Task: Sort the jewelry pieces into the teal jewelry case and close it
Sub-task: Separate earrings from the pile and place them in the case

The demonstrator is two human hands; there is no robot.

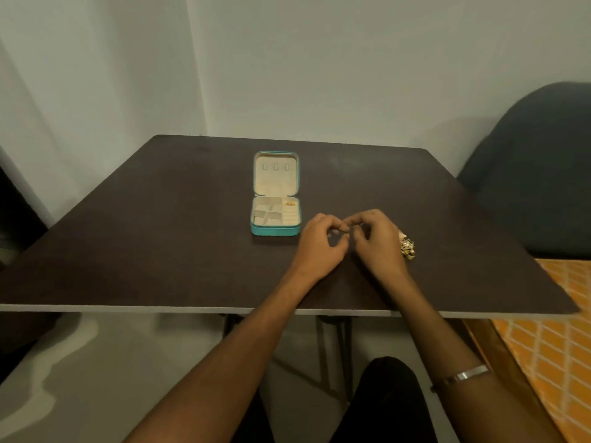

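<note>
Pinching something too small to identify, both hands (348, 241) half-hide gold jewelry (407, 246).

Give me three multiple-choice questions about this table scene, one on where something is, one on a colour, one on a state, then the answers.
1. Where is the loose jewelry pile?
A. left of the case
B. right of the hands
C. inside the lid

2. What colour is the case outside?
A. teal
B. red
C. black

3. The case is:
A. zipped shut
B. open
C. upside down

Answers: 1 B, it lies beside the right hand, away from the left hand. 2 A, its front wall is teal. 3 B, the lid lies back, showing compartments.
</note>
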